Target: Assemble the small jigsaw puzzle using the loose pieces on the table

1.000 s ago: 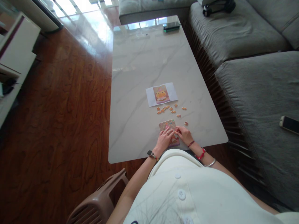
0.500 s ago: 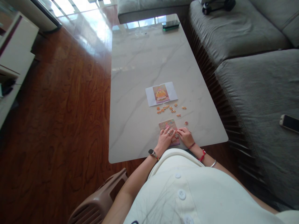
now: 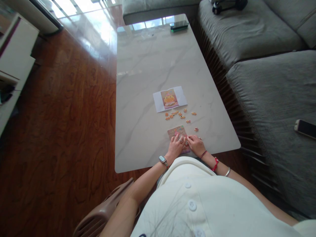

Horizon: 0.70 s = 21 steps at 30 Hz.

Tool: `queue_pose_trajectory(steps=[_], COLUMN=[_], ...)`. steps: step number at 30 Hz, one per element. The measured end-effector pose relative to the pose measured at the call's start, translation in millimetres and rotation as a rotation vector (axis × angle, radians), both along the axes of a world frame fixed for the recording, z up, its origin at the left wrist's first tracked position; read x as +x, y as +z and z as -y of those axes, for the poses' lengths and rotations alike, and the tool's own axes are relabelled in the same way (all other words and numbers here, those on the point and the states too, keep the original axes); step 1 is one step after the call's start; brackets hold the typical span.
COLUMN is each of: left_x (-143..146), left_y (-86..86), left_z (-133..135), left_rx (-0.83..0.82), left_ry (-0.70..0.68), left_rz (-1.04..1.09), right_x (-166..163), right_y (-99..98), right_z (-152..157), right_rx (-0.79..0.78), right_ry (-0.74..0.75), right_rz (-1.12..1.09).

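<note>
A small, partly filled jigsaw puzzle (image 3: 177, 130) lies at the near edge of the marble-look table. Across its middle rests my left hand (image 3: 175, 144), fingers spread and touching the surface. At the puzzle's right edge, my right hand (image 3: 196, 144) has thumb and fingertips pinched together; whatever is between them is too small to make out. Several loose orange puzzle pieces (image 3: 180, 114) are scattered just beyond, with one stray piece (image 3: 196, 129) close to my right hand. Behind them is a creased paper sheet (image 3: 169, 99) printed with a yellow cartoon figure. My hands hide part of the puzzle.
The pale table (image 3: 145, 72) has dark cases (image 3: 179, 26) at its far end. A grey sofa (image 3: 276, 85) runs along the right, with a phone (image 3: 305, 128) on it. At lower left stands a brown plastic stool (image 3: 106, 210).
My left hand has shifted slightly and its wrist has turned, so the watch face shows more. My right hand stays pinched at the puzzle's right edge. The loose pieces lie as before.
</note>
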<state>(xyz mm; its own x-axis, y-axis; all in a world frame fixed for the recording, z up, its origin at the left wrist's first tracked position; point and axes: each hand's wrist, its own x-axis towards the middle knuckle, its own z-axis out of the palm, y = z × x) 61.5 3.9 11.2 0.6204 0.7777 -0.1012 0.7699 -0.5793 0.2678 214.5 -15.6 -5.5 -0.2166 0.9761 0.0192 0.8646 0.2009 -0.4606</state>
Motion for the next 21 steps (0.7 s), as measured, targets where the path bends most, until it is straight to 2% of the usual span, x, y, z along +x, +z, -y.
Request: queue_pose_trajectory(steps=[3,7,13,17,21], left_x=[-0.2,-6.1,-15.3,-16.4,-16.8], left_y=[-0.7,-3.1,-4.4,-1.3,2.6], left_z=[-0.9,0.2,2.3,1.8,-1.7], left_rx=[0.005,0.0,-0.011,-0.015,-0.011], left_ry=[-0.011,-0.006,-0.018,-0.026,-0.031], left_rz=[0.009,0.04,0.065,0.066,0.059], right_x=[5.3,10.9,1.0,-2.5,7.5], right_y=[-0.2,-3.1,-3.5,-5.0,-3.2], right_z=[4.1,-0.1,-9.8,-10.0,-9.5], right_rx=[0.031,0.064,-0.07,-0.081,-0.071], right_ry=[-0.001,-0.091,-0.019,-0.071,-0.098], right_rz=[-0.047,-0.107,-0.08,-0.092,-0.149])
